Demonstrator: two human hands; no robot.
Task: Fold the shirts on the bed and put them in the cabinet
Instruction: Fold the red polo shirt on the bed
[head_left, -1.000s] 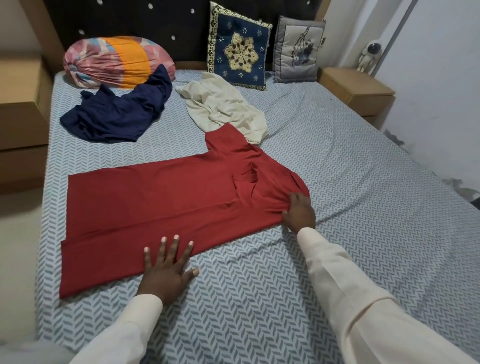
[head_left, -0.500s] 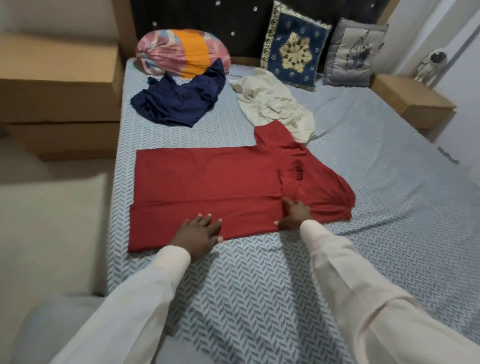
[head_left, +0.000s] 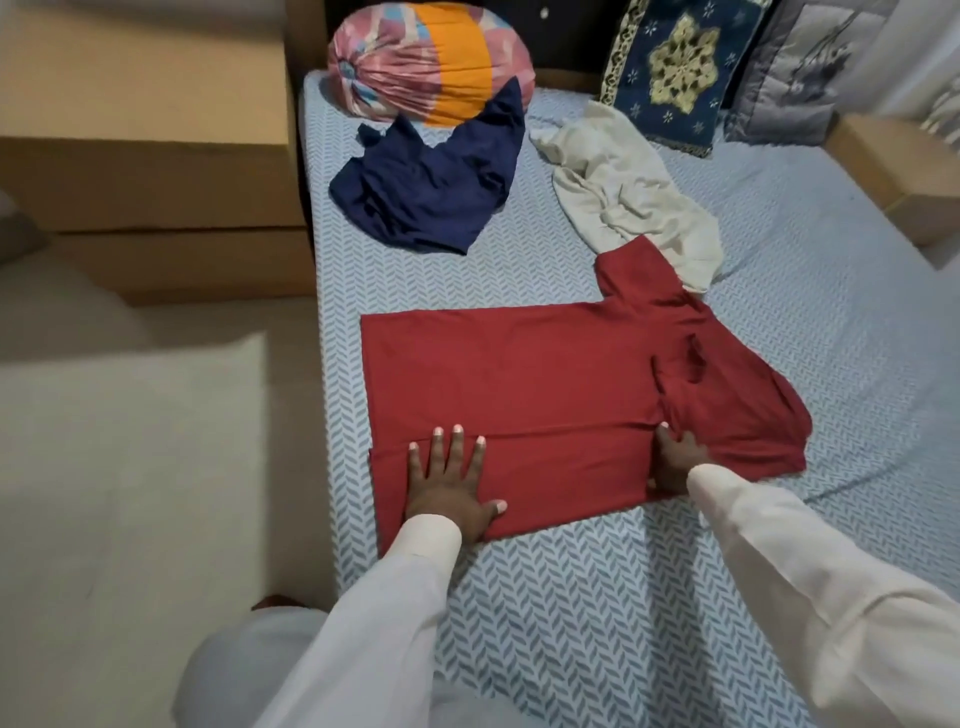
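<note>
left hand (head_left: 449, 488): grip spread, pressing red shirt (head_left: 519, 374) flat | right hand (head_left: 675, 460): grip pinching its fold | advice: pull fold taut, align edges

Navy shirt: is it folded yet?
No, the navy shirt lies crumpled, its top edge against the striped bolster.

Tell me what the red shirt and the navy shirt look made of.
The red shirt: soft matte knit, probably cotton or a blend; it lies flat and creases softly. The navy shirt: thin matte cloth, crumpled in limp folds; fibre unclear.
</note>
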